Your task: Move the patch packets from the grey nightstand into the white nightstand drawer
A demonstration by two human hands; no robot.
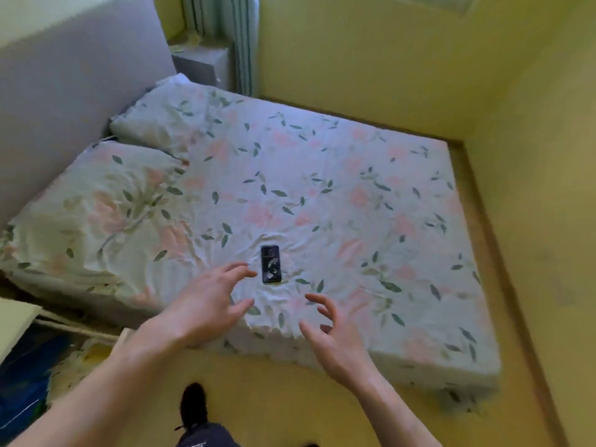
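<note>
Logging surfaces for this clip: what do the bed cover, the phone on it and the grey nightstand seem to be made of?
Bed cover: thin woven fabric, matte, floral print; it creases around the phone.
Phone: dark hard case, likely plastic, slightly glossy with pale markings.
Grey nightstand: flat matte panels, probably painted or laminated board; too blurred to be sure.

Single head-worn wide-angle view, looks forward and steeply down from standing height at foot corner of bed with floral pink-and-green sheet (338, 195). Bed fills mid-frame, near. Grey padded headboard (74, 91) upper left, yellow wall (371, 50) beyond. Own forearms enter from bottom edge. Frame edges curve, slight blur.
</note>
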